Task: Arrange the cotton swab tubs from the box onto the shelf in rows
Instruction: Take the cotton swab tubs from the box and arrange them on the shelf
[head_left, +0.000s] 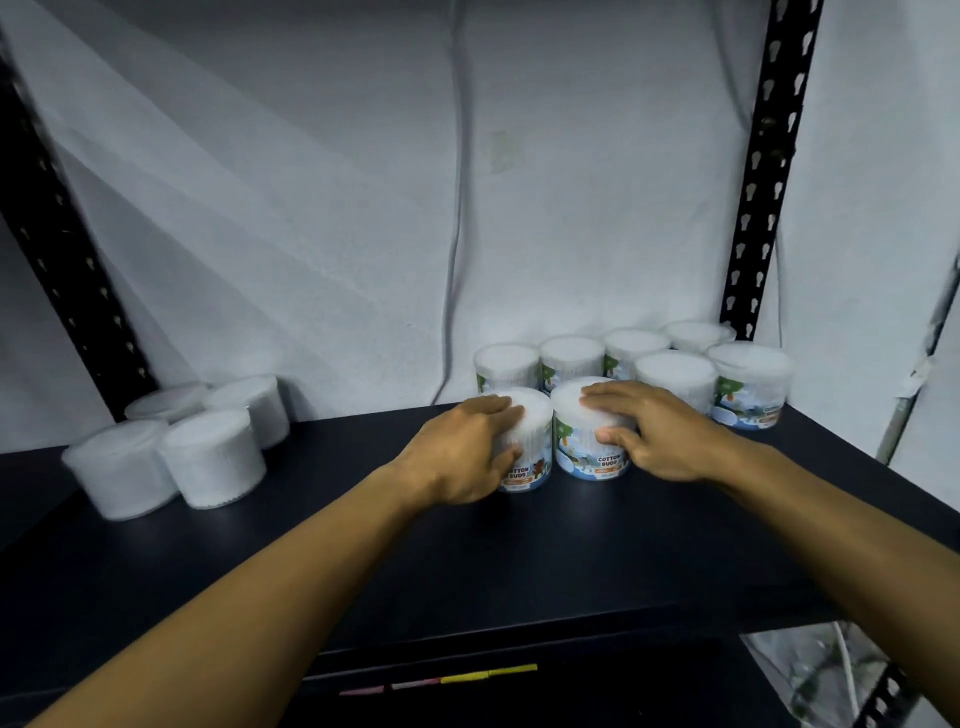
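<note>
We clamp left hand (470, 447) on near-left tub (524, 441); right hand (649, 428) on neighbouring tub (587, 431); tubs likely light, rigid, slick; grip lid and sides.

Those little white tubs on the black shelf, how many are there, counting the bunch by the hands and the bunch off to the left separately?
Labelled tubs in the right group, including the two under the left hand and right hand: 8
Plain-looking tubs in the left cluster: 4
Total: 12
</note>
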